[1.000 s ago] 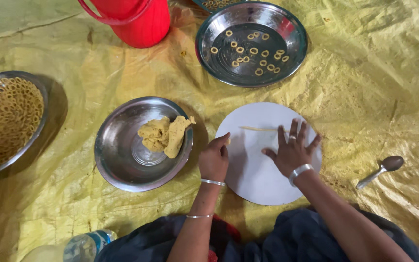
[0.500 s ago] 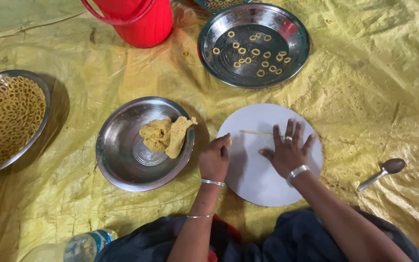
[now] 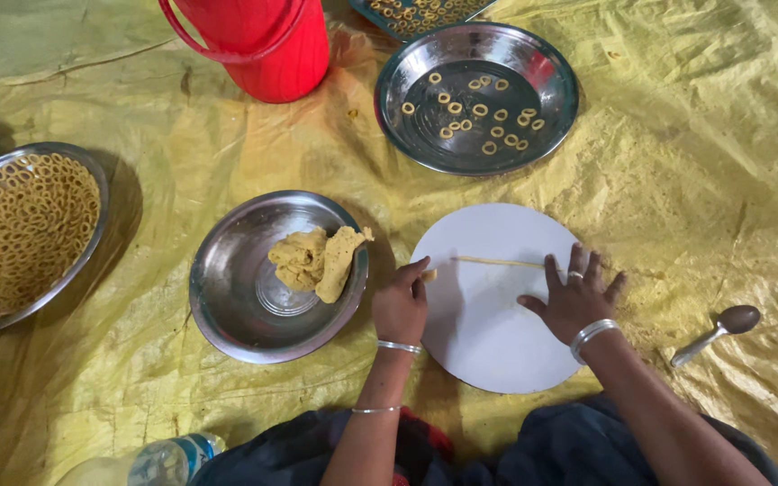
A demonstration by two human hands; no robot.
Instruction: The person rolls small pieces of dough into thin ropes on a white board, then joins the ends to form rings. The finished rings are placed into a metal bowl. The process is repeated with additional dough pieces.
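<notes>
I see a thin dough strand (image 3: pixel 497 262) stretched across the upper part of the round white board (image 3: pixel 488 342). My right hand (image 3: pixel 576 300) lies flat and spread, fingers (image 3: pixel 553 270) touching the strand's right end, grasping nothing. My left hand (image 3: pixel 401 306) is loosely curled at the board's left edge, fingertips near a small dough bit (image 3: pixel 429 275); I cannot tell whether it pinches it. A steel bowl with dough (image 3: pixel 227 297) sits just left.
</notes>
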